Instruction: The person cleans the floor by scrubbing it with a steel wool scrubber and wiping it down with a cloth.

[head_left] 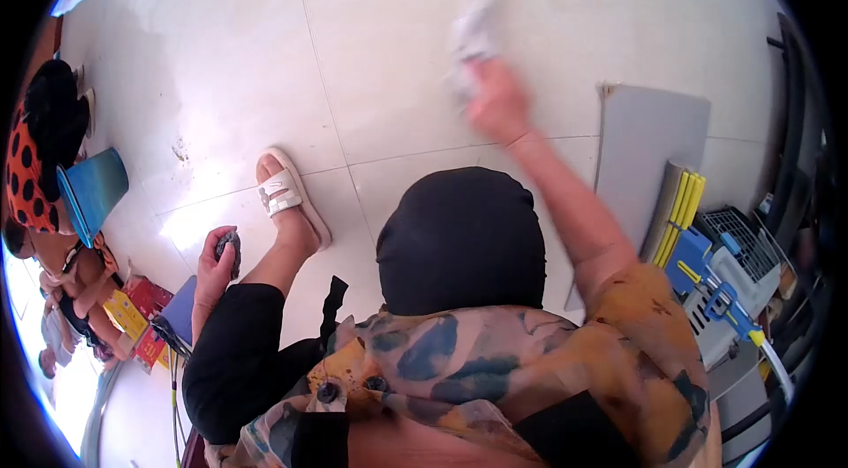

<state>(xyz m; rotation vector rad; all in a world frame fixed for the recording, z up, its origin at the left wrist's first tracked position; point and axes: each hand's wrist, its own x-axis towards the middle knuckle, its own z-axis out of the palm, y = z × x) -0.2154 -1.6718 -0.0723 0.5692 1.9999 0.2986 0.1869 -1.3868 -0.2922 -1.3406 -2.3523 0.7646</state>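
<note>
My right hand (499, 106) is stretched out over the pale tiled floor (397, 44), its fingers closed around a whitish cloth (475, 30). Both the hand and the cloth are smeared by motion. Beside my left knee, my left hand (212, 272) grips a dark grey scouring pad (230, 254), part of which is hidden by the fingers. My foot in a white sandal (287, 194) rests on the tiles to the right of that hand. Small dark specks (180, 150) mark the floor ahead of it.
A grey board (649, 136) lies at the right, close to a yellow-and-blue mop head (685, 220) and a grey plastic crate (746, 256). At the left are a blue bin (102, 190), a red spotted item (31, 176), boxes (137, 313) and other people (75, 309).
</note>
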